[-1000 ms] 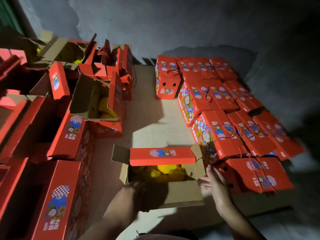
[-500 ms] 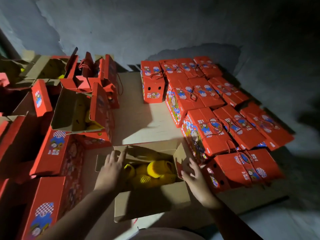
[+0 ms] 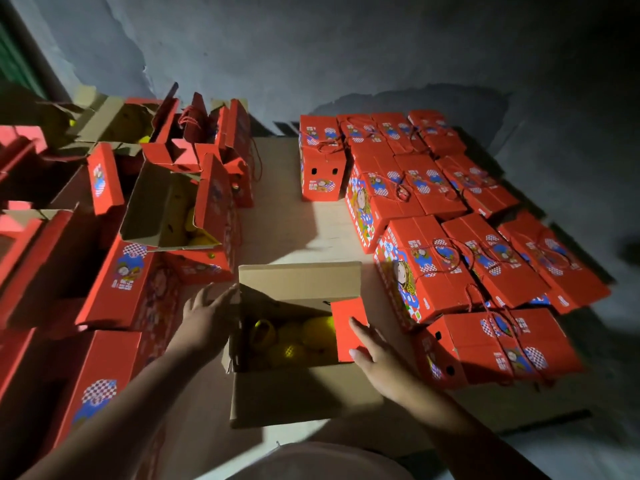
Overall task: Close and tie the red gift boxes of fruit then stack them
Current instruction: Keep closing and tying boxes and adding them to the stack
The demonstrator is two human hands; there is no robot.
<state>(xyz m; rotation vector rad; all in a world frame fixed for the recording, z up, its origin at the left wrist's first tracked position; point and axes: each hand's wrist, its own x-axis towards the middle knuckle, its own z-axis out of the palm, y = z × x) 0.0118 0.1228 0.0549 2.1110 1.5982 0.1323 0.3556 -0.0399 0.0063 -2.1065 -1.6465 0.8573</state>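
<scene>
The person is kneeling or sitting over an open gift box [image 3: 298, 393] that is lying between the two hands, its plain cardboard flaps standing up at the far and near sides. The left hand [image 3: 204, 317] is resting flat against the box's left end flap, its fingers [image 3: 225, 296] straight and spread, gripping nothing. The right hand [image 3: 377, 355] is pressing on the red right end flap [image 3: 348, 327], which is tilting inward over the opening; its fingers [image 3: 360, 329] are lying straight along the flap and the thumb is touching the flap's near edge, so the hand is open rather than clutching.

Inside the box, between the fingers of both hands, yellow fruit [image 3: 294, 337] is showing, some of it in mesh netting; shadow is hiding how many pieces there are.

Just beyond the right fingers, closed and tied boxes [image 3: 450, 237] are lying packed side by side in rows, red cord handles looped on top. The farthest ones are fading into darkness.

Beyond the left fingers, other open boxes [image 3: 166, 209] are standing with flaps raised; those at the left edge are cut off by the frame and too dim to count. Everything is sitting on a pale floor [image 3: 287, 230] below a grey wall [image 3: 346, 46]. A bit of the person's clothing at the bottom edge is cut off.
</scene>
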